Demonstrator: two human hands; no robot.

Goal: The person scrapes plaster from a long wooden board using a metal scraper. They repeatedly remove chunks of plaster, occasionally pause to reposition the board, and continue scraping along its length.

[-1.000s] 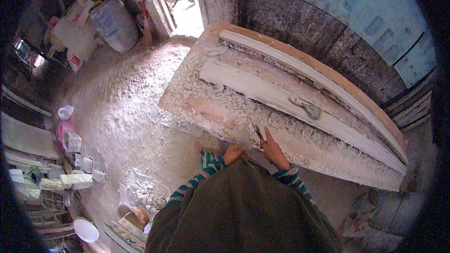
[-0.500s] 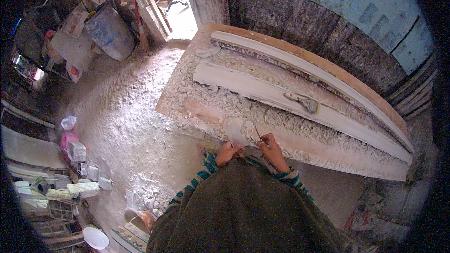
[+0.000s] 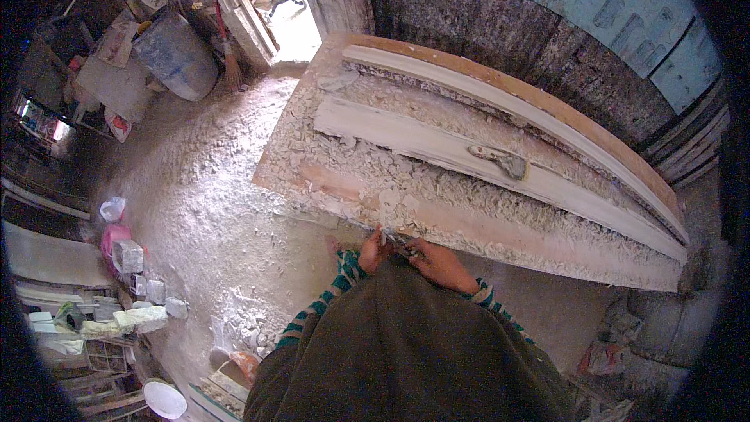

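My left hand (image 3: pixel 371 252) is closed at the near edge of a dusty worktable (image 3: pixel 332 180). Close beside it on the right, my right hand (image 3: pixel 441 266) is closed too, its fingers bent toward the left hand. Between them shows a small greyish thing (image 3: pixel 399 245), partly hidden by the fingers; I cannot make out its kind. Pale shavings and flakes (image 3: pixel 461 191) cover much of the tabletop. A long whitish strip (image 3: pixel 406 139) lies across it, with a brush (image 3: pixel 500 161) resting on top. Farther back runs a second long pale strip (image 3: pixel 484 94).
A blue barrel (image 3: pixel 176 55) and a broom (image 3: pixel 229 62) stand by the bright doorway at the far left. White debris (image 3: pixel 246 320) lies on the floor to my left, near a white bucket (image 3: pixel 164 400). Blue panels (image 3: pixel 594 0) hang on the back wall.
My hands have drawn in toward my body. The pale flat piece at my left hand and the thin stick-like tool in my right hand no longer show clearly. The view has shifted slightly.
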